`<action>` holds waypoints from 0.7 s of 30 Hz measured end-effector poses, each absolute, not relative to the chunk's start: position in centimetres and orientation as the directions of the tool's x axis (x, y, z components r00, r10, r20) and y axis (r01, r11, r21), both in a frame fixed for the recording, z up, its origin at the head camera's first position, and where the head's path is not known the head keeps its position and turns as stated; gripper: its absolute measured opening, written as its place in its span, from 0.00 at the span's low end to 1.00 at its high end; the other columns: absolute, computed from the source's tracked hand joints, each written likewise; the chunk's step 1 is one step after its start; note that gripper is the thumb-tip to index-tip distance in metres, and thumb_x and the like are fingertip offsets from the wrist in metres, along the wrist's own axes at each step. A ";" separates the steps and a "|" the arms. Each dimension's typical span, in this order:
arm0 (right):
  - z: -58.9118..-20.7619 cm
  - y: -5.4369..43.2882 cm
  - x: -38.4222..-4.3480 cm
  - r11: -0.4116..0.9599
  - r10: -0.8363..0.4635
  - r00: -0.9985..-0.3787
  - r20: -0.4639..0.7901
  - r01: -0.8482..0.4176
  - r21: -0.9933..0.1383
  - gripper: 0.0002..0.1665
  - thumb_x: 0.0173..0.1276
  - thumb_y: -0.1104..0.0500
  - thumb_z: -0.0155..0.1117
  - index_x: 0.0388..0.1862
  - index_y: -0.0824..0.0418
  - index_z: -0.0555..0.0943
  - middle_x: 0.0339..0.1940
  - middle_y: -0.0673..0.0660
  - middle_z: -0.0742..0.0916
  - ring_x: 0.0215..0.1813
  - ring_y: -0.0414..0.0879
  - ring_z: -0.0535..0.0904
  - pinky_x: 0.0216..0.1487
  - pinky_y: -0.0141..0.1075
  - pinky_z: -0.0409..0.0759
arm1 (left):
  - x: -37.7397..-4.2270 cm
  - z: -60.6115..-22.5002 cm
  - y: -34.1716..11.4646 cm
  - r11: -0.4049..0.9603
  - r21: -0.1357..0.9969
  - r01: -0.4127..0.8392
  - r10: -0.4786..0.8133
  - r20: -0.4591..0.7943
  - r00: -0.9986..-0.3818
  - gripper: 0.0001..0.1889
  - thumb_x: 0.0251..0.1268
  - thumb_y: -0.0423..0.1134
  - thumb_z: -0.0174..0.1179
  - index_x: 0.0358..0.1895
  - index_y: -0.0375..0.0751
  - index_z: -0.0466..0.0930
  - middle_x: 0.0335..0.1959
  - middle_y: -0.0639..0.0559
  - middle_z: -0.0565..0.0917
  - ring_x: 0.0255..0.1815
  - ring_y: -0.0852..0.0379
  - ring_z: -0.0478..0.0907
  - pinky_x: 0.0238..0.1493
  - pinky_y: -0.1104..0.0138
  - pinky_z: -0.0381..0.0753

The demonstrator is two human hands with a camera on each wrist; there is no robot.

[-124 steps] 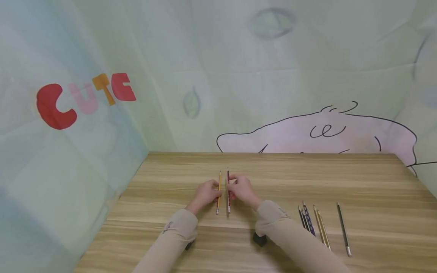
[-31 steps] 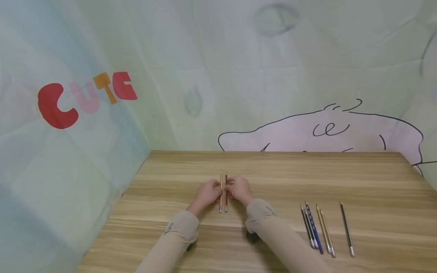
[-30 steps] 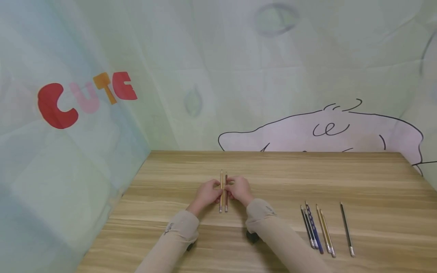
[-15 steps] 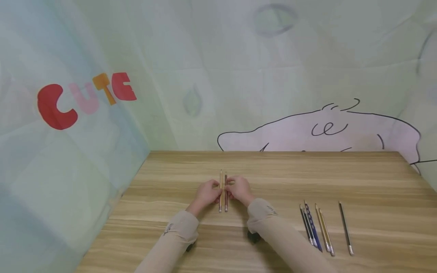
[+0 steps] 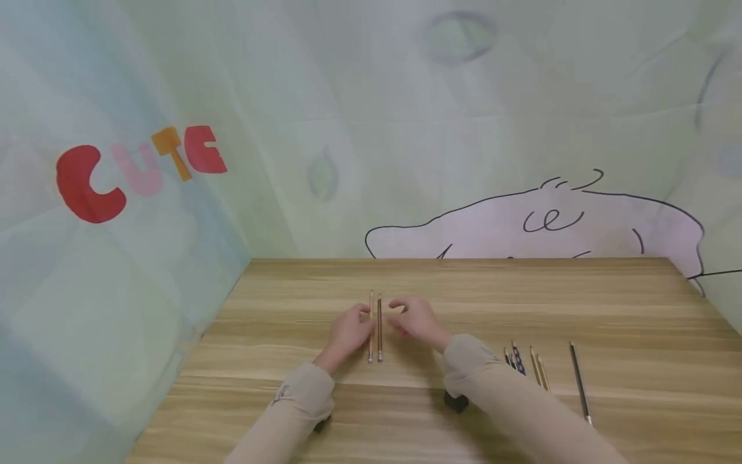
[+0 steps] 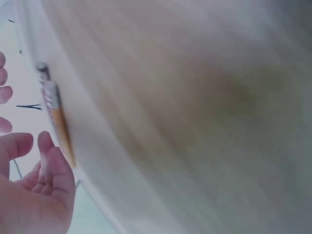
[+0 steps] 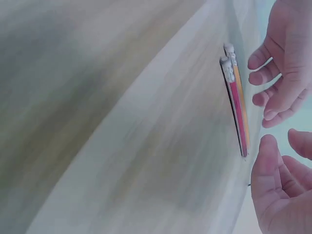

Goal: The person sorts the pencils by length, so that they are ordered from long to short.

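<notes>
Two pencils with eraser ends lie side by side on the table: a yellow pencil (image 5: pixel 371 348) on the left and a dark red pencil (image 5: pixel 379 332) on the right. My left hand (image 5: pixel 351 330) is right beside the yellow one, fingers loosely bent; the right wrist view shows that hand (image 7: pixel 287 63) with no pencil between its fingers. My right hand (image 5: pixel 418 320) stands a little to the right of the red pencil, its thumb and fingers parted and holding nothing. In the left wrist view the yellow pencil (image 6: pixel 61 124) partly covers the red one.
At the right of the table (image 5: pixel 290 283) lie several more pencils: a blue patterned pencil (image 5: pixel 518 359) with dark ones beside it, a pair of golden pencils (image 5: pixel 539 368), and a single dark pencil (image 5: pixel 580 380) farther right. My right sleeve (image 5: pixel 522 399) covers some of their lower ends.
The two pencils came closer together until they lay side by side. Since half a second ago my right hand has let go of the red pencil and moved right; my left fingers have loosened.
</notes>
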State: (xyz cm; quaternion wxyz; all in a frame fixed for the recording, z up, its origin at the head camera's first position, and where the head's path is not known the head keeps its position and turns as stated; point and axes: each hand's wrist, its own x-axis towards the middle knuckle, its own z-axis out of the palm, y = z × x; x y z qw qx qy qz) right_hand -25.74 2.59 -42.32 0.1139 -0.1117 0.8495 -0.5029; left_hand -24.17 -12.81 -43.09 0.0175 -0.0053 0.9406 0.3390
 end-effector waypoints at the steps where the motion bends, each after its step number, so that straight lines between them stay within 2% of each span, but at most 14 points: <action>1: -42.1 2.9 -25.6 0.474 -0.311 -0.947 -0.085 -0.077 -0.877 0.22 0.58 0.63 0.59 0.52 0.68 0.73 0.20 0.64 0.82 0.17 0.46 0.75 0.19 0.33 0.75 | -24.1 -42.9 -12.6 0.772 0.635 -0.012 0.005 -0.024 -1.000 0.17 0.55 0.40 0.55 0.48 0.38 0.73 0.28 0.46 0.81 0.19 0.60 0.69 0.19 0.72 0.67; 6: -41.0 4.4 -24.8 0.484 -0.322 -0.941 -0.105 -0.068 -0.873 0.20 0.58 0.62 0.60 0.50 0.67 0.74 0.23 0.61 0.82 0.21 0.49 0.77 0.23 0.37 0.78 | -23.8 -41.9 -11.6 0.738 0.674 0.015 0.018 0.003 -1.000 0.18 0.54 0.38 0.55 0.50 0.39 0.73 0.32 0.47 0.81 0.22 0.60 0.73 0.20 0.71 0.70; 10: -40.4 5.9 -24.0 0.490 -0.341 -0.935 -0.094 -0.091 -0.867 0.18 0.57 0.62 0.60 0.47 0.68 0.75 0.26 0.57 0.82 0.24 0.50 0.78 0.25 0.38 0.78 | -23.4 -41.3 -10.7 0.691 0.721 0.048 0.065 0.003 -0.998 0.20 0.54 0.37 0.54 0.52 0.38 0.72 0.35 0.47 0.81 0.28 0.59 0.75 0.26 0.72 0.73; 21: -39.5 12.1 -22.3 0.479 -0.396 -0.914 -0.083 -0.129 -0.868 0.20 0.58 0.61 0.59 0.48 0.70 0.74 0.41 0.65 0.81 0.36 0.45 0.76 0.31 0.43 0.79 | -21.9 -41.0 -7.8 0.507 0.855 0.107 0.216 -0.006 -0.976 0.20 0.56 0.33 0.54 0.54 0.34 0.68 0.47 0.39 0.77 0.46 0.46 0.78 0.40 0.63 0.78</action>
